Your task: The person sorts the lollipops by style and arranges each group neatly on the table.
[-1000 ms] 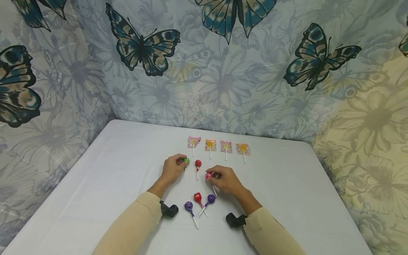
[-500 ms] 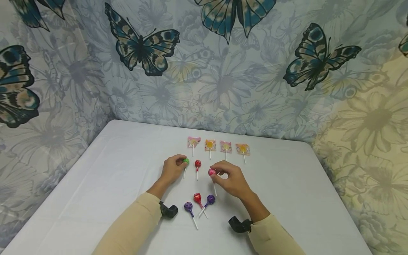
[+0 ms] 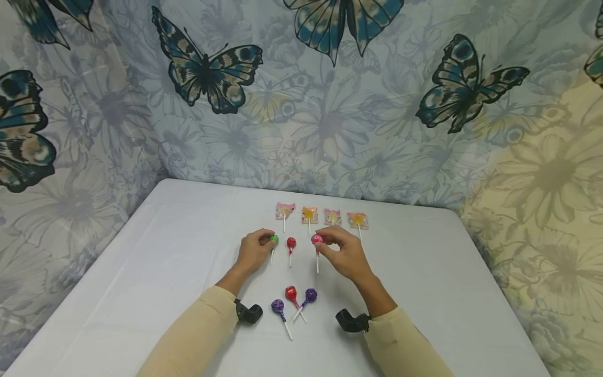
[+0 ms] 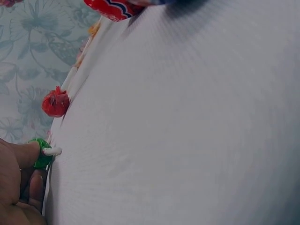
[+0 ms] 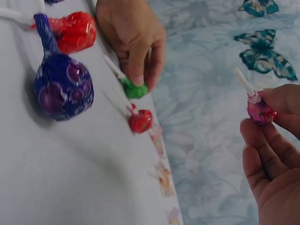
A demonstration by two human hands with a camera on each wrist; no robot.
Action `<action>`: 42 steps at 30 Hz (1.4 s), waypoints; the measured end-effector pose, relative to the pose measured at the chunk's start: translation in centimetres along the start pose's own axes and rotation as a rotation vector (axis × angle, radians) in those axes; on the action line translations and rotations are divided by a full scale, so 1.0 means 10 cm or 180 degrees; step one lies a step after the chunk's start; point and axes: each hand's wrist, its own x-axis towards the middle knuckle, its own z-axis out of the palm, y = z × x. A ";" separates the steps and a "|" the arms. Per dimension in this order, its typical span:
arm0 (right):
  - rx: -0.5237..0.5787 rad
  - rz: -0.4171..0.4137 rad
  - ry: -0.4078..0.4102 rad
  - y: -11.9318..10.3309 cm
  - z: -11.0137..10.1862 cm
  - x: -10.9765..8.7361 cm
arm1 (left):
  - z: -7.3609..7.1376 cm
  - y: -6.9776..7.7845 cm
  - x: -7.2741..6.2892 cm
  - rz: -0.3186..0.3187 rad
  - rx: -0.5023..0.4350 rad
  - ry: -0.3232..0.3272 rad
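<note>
My left hand (image 3: 254, 250) pinches the green lollipop (image 3: 274, 239) by its wrapped head, its white stick pointing toward me. In the right wrist view the same green lollipop (image 5: 134, 88) lies at the tabletop under thumb and fingers. My right hand (image 3: 343, 251) holds a pink lollipop (image 3: 317, 239) between thumb and fingers, stick hanging down; the right wrist view shows this pink lollipop (image 5: 260, 111) raised off the table. Between the two hands lies a red lollipop (image 3: 291, 243), its stick toward me.
Nearer me lie a second red lollipop (image 3: 291, 293) and a purple lollipop (image 3: 310, 296) with crossed sticks, and another purple lollipop (image 3: 278, 307). Behind the hands, flat lollipops in clear wrappers (image 3: 309, 214) form a row on the white table (image 3: 207, 209). A butterfly-patterned wall (image 3: 330, 115) stands behind.
My right hand has moved away from me and slightly right with the pink lollipop, up level with the red one. The left hand stays on the green lollipop.
</note>
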 end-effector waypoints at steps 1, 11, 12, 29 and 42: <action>-0.0001 0.0020 0.0026 0.04 0.01 0.01 | 0.00 0.00 0.00 0.0000 -0.0001 0.0002; -0.0012 0.0372 0.0183 0.67 0.18 0.07 | 0.01 -0.02 -0.01 -0.0012 0.0000 0.0008; -0.0042 0.0421 0.0170 0.71 0.19 0.08 | 0.01 -0.02 -0.01 -0.0010 -0.0001 0.0016; -0.0314 0.1177 -0.0163 0.88 0.36 0.18 | -0.01 -0.01 -0.01 0.0032 0.0024 0.0036; -0.0560 0.1389 -0.0268 1.00 0.42 0.16 | 0.00 -0.02 0.01 0.0029 0.0036 0.0009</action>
